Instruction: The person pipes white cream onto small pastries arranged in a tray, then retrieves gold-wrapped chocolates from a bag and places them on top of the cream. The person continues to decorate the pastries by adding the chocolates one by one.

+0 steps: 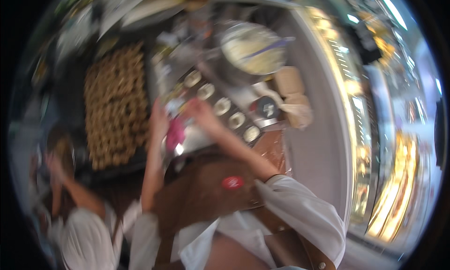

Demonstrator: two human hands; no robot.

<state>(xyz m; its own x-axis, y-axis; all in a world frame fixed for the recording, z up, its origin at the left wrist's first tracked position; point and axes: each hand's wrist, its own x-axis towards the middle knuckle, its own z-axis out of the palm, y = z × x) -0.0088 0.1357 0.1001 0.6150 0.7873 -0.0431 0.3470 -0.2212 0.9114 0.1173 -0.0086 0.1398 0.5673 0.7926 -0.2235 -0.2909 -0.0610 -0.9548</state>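
Observation:
My left hand [159, 118] is at the left edge of a shiny metal surface [195, 140], close beside a bright pink cloth-like item [175, 133]. A little to the right, my right hand [198, 110] reaches over the same surface. Small white and yellow items [174, 106] lie between the hands; blur hides what they are and whether either hand grips them. Beyond my right hand runs a dark tray or strip [215, 98] with a diagonal row of round pale pieces [223, 106], several in number, each darker at its centre.
At left, a dark tray carries a dense block of small brown pieces [116, 108]. Behind stands a large bowl of pale mixture [253, 48] with a blue-handled utensil [269, 48]. Cardboard boxes [290, 82] and a dark round lid [267, 107] sit at right. A co-worker's hands [58, 170] are at lower left.

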